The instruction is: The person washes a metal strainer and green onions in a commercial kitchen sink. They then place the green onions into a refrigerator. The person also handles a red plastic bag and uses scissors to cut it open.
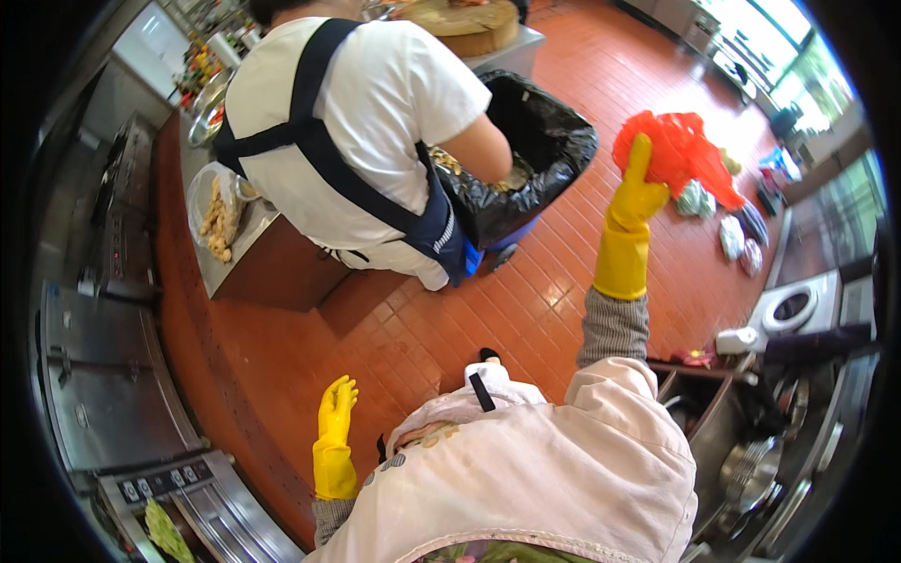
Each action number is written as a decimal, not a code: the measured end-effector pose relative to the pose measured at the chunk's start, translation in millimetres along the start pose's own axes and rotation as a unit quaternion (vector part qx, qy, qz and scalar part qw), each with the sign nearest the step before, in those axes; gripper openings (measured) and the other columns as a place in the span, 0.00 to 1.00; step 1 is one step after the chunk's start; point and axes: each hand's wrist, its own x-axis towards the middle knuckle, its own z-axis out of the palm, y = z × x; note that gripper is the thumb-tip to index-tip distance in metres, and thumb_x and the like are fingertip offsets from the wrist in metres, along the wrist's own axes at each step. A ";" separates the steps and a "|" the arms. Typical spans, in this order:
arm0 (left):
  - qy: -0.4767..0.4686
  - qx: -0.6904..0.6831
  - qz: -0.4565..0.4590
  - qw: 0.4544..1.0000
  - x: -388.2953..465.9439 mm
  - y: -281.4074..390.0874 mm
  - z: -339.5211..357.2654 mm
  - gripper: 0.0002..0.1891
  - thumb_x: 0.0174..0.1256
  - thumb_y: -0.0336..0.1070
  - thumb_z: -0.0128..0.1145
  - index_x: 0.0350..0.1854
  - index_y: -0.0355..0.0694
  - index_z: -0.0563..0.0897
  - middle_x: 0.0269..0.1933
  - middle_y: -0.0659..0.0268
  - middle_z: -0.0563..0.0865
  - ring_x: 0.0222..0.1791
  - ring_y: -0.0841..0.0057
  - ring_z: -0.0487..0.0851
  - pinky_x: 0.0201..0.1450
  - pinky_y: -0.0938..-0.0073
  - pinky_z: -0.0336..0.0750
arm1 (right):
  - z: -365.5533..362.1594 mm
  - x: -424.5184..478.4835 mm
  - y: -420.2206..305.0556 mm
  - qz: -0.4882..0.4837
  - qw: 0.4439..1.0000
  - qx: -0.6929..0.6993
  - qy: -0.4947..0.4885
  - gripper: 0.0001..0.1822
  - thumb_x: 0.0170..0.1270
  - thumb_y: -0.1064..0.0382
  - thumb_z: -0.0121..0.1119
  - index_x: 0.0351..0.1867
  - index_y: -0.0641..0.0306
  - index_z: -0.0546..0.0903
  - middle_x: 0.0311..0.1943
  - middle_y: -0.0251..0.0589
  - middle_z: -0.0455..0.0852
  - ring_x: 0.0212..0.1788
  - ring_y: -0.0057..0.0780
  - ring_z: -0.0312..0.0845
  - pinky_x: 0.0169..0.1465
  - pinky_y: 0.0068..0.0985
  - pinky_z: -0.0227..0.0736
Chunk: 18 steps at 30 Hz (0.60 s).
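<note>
In a yellow rubber glove, my right hand (635, 200) is raised out in front and grips a crumpled red plastic bag (679, 155). The bag's loose end trails down to the right, above the floor. Also gloved in yellow, my left hand (338, 408) hangs low at my left side with its fingers loosely bent and nothing in them. Left of the red bag stands a bin lined with a black plastic bag (556, 134), holding pale scraps. A co-worker (366, 119) in a white shirt and dark apron bends over it, one arm reaching in; that hand is hidden.
Ginger roots (224, 225) lie in a clear bag on a steel counter (257, 229) at left. A round wooden chopping block (457, 24) stands behind the bin. Several filled bags (732, 236) rest on the red tiled floor (394, 338). Sinks with steel pans (750, 471) are right.
</note>
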 end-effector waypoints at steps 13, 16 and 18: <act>0.302 -0.095 -0.041 0.948 -117.3 -34.8 -31.7 0.20 0.72 0.39 0.52 0.60 0.34 0.74 0.54 0.59 0.82 0.50 0.75 0.81 0.54 0.76 0.75 | -29.6 -190.0 181.0 0.315 0.804 -0.436 -0.255 0.50 0.55 0.40 0.66 0.70 0.73 0.58 0.66 0.66 0.63 0.66 0.58 0.63 0.67 0.40 0.60; 0.364 -0.140 -0.061 0.919 -157.2 -61.1 -45.0 0.20 0.72 0.41 0.53 0.60 0.34 0.74 0.55 0.58 0.81 0.50 0.75 0.81 0.55 0.76 0.74 | -71.3 -280.1 194.1 0.372 0.684 -0.490 -0.394 0.47 0.55 0.42 0.67 0.69 0.67 0.61 0.63 0.59 0.71 0.64 0.52 0.68 0.65 0.39 0.65; 0.385 -0.174 -0.068 0.904 -179.6 -83.1 -53.3 0.21 0.72 0.41 0.53 0.60 0.34 0.74 0.55 0.58 0.81 0.50 0.75 0.81 0.55 0.76 0.74 | -80.9 -343.2 215.5 0.210 0.592 -0.537 -0.564 0.49 0.52 0.42 0.68 0.69 0.68 0.61 0.62 0.58 0.73 0.64 0.48 0.70 0.64 0.35 0.66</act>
